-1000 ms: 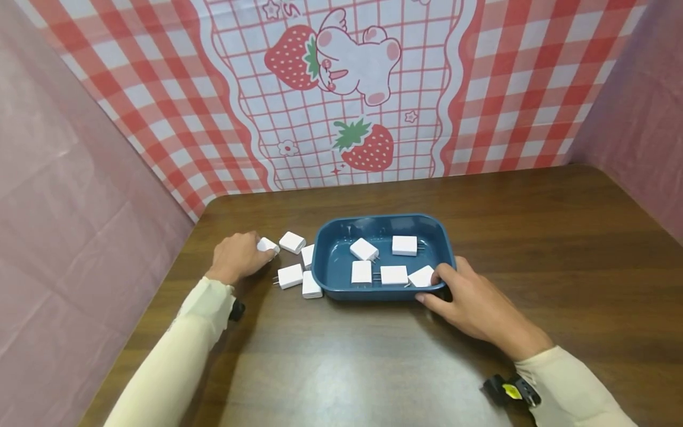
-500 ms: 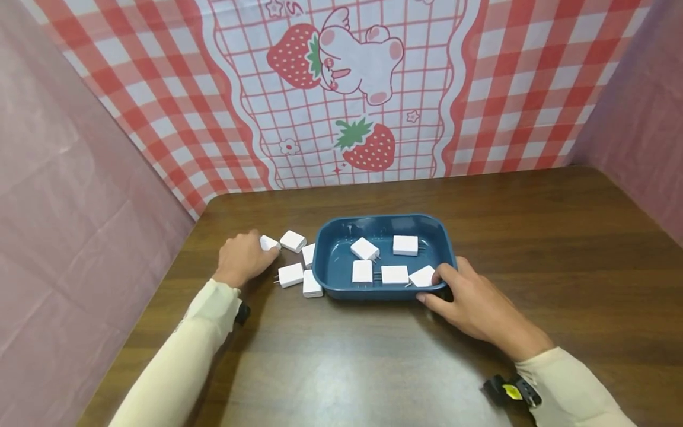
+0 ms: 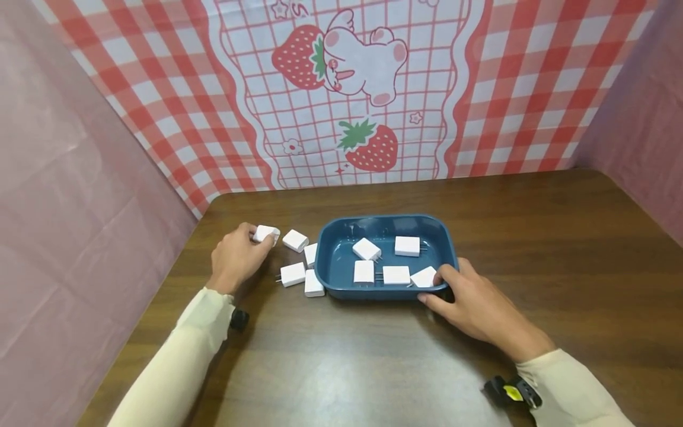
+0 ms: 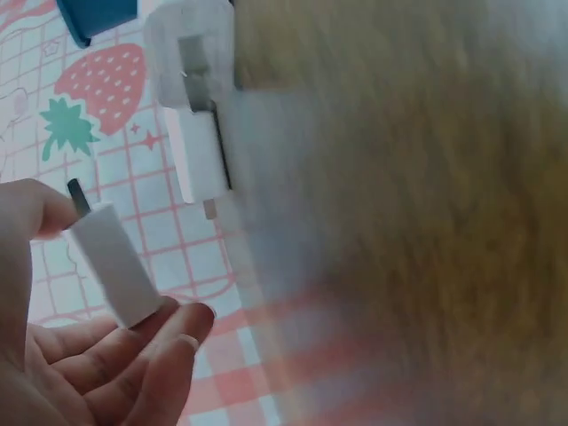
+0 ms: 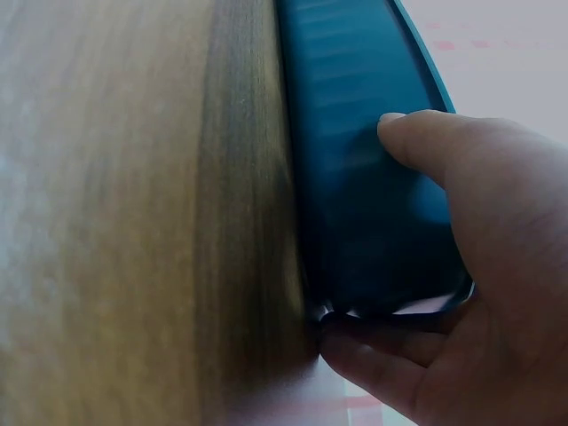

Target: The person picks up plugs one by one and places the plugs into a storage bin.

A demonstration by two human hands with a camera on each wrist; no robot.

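Note:
A white plug-in charger point(image 3: 265, 233) is pinched between the thumb and fingers of my left hand point(image 3: 236, 258). In the left wrist view this charger point(image 4: 117, 266) is tilted, with a dark prong point(image 4: 78, 197) beside the thumb. My right hand point(image 3: 475, 305) grips the front right corner of a blue rectangular tray point(image 3: 381, 293), thumb on the outer front wall and fingers over the rim. The right wrist view has the thumb pressed on the blue tray wall point(image 5: 355, 177). Inside lie several white chargers point(image 3: 396, 275), one of them right at the right fingertips.
Left of the tray, several more white chargers point(image 3: 293, 274) lie loosely grouped, some against its side. Everything stands on a brown wooden table point(image 3: 331, 367). A red-and-white checked cloth point(image 3: 512, 89) with strawberries hangs behind, and pink cloth point(image 3: 69, 196) hangs at the sides.
My left hand has taken the charger up a little and turned it, so more of its top shows. My right hand and the tray stay put.

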